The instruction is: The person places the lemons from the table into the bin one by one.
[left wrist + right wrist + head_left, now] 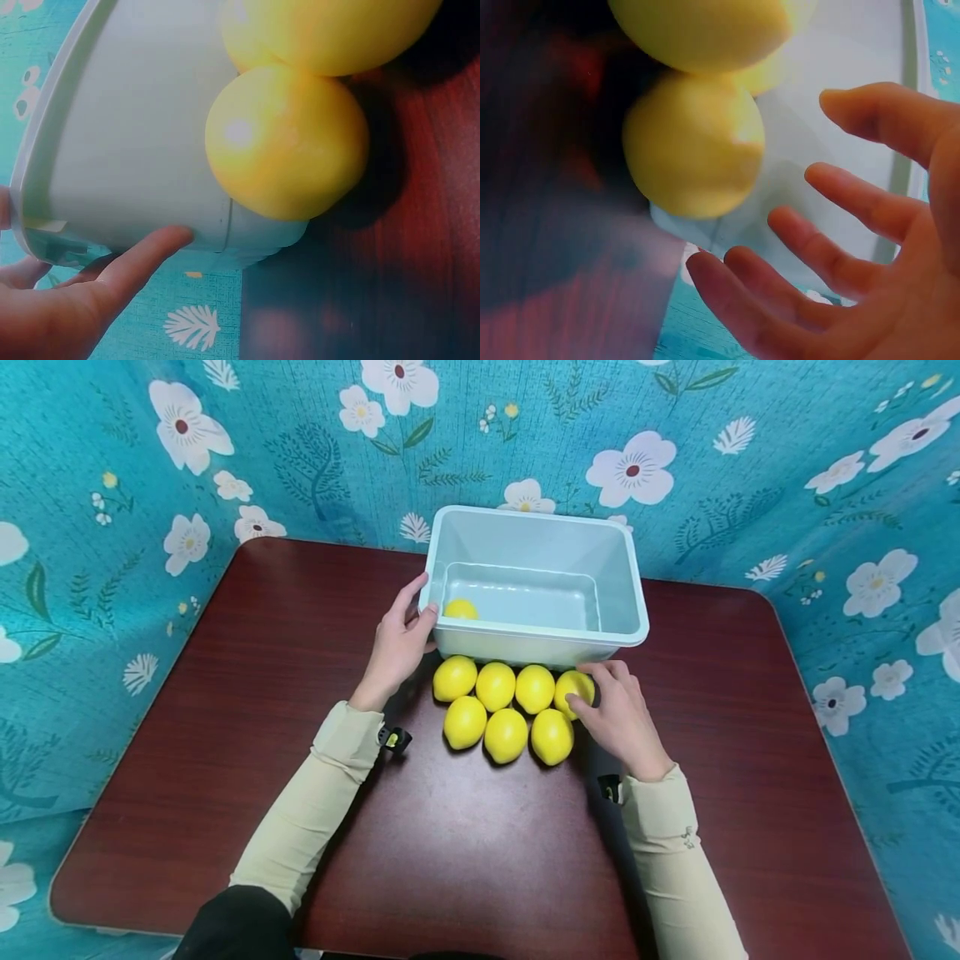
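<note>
A pale blue plastic bin (540, 647) stands at the back of the table, with one lemon (461, 608) in its left end. My left hand (400, 647) grips the bin's front left corner, its fingers at the rim. Seven lemons lie in two rows in front of the bin. My right hand (621, 714) is at the right end of the back row, thumb and fingers spread around the rightmost lemon (572, 685). In the right wrist view a gap shows between the fingertips (784, 217) and that lemon (694, 146).
The dark red wooden table (465, 860) has rounded corners. Blue flowered cloth (480, 460) hangs close behind the bin and on both sides. The front row of lemons (506, 737) lies between my forearms.
</note>
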